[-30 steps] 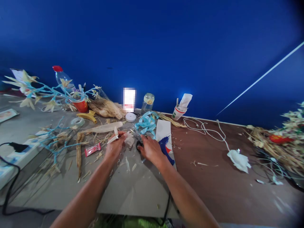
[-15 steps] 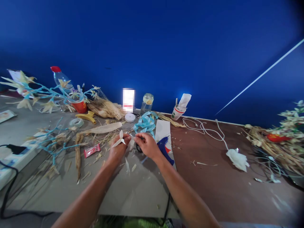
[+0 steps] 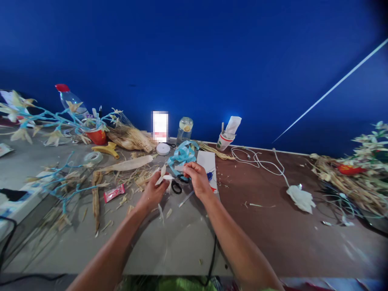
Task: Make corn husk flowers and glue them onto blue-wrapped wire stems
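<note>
- The left hand (image 3: 155, 190) is on the near left side of the blue ribbon (image 3: 185, 154), its grip pinching a pale flower (image 3: 163, 178) between thumb and fingers
- The pale flower is at those fingertips, near left of the ribbon; one petal points away from the person, another to the right; its stem is hidden, so I cannot tell its long axis
- The right hand (image 3: 197, 178) is on the ribbon's near right side, thumb and finger pressed together on a thin pale scrap (image 3: 179, 168), whose free end points left, its long axis roughly sideways
- Black-handled scissors (image 3: 176, 187) lie on the table (image 3: 176, 246) nearer than the ribbon, loops lined diagonally, blade direction unclear
- A clear jar (image 3: 184, 135) stands just behind the ribbon
</note>
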The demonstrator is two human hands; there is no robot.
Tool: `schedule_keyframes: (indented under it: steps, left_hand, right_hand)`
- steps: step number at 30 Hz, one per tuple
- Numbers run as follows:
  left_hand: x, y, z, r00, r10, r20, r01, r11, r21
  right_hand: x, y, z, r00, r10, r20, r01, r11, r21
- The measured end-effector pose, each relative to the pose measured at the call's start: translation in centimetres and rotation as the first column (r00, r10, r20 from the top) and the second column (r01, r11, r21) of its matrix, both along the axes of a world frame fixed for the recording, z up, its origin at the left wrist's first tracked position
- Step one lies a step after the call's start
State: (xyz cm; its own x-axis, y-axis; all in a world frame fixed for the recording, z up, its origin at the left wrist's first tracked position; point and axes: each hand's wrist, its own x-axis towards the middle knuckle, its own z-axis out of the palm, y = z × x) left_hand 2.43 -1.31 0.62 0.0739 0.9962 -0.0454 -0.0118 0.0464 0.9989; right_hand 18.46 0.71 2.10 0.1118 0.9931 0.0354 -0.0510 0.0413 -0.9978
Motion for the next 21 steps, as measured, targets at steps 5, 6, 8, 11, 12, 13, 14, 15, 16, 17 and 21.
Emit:
schedule_keyframes:
  steps: [5, 6, 8, 11, 12, 13, 14, 15, 16, 17, 21]
  left_hand:
    - [0.0, 0.2, -0.4, 0.976, -0.117, 0.183, 0.131, 0.989, -0.064]
    - [0.0, 0.2, -0.4, 0.970, -0.104, 0.220, 0.125, 0.989, -0.081]
    - [-0.1, 0.3, -0.4, 0.957, -0.094, 0.274, 0.125, 0.987, -0.097]
    - [-0.4, 0.3, -0.2, 0.937, -0.130, 0.325, 0.167, 0.982, -0.090]
    - [-0.5, 0.2, 0.0, 0.929, -0.146, 0.340, 0.187, 0.978, -0.090]
    - [-0.6, 0.2, 0.2, 0.920, -0.166, 0.355, 0.211, 0.973, -0.091]
    - [-0.6, 0.0, 0.4, 0.910, -0.187, 0.370, 0.236, 0.967, -0.091]
    - [-0.7, -0.1, 0.6, 0.901, -0.206, 0.383, 0.259, 0.961, -0.092]
    - [-0.7, -0.2, 0.8, 0.893, -0.220, 0.393, 0.277, 0.956, -0.093]
    - [-0.7, -0.3, 0.9, 0.886, -0.228, 0.403, 0.287, 0.954, -0.090]
    - [-0.9, -0.3, 1.1, 0.871, -0.228, 0.434, 0.284, 0.957, -0.066]
  right_hand:
    - [0.1, 0.0, 0.1, 0.978, 0.081, -0.194, -0.082, 0.997, 0.002]
    - [0.1, 0.1, 0.0, 0.976, 0.078, -0.205, -0.080, 0.997, -0.001]
    - [0.3, 0.2, 0.0, 0.974, 0.052, -0.220, -0.054, 0.998, -0.007]
    - [0.9, 0.6, 0.0, 0.972, 0.044, -0.232, -0.051, 0.998, -0.022]
    - [1.1, 0.7, 0.0, 0.972, 0.062, -0.228, -0.071, 0.997, -0.033]
    - [1.4, 0.8, 0.1, 0.972, 0.086, -0.221, -0.098, 0.994, -0.044]
    - [1.6, 0.8, 0.1, 0.971, 0.113, -0.209, -0.127, 0.990, -0.056]
    - [1.7, 0.9, 0.2, 0.972, 0.137, -0.193, -0.152, 0.986, -0.068]
    - [1.9, 0.9, 0.2, 0.972, 0.158, -0.173, -0.173, 0.982, -0.078]
    - [2.0, 0.8, 0.3, 0.973, 0.175, -0.151, -0.189, 0.978, -0.085]
    - [2.1, 0.4, 0.9, 0.963, 0.269, -0.030, -0.271, 0.957, -0.100]
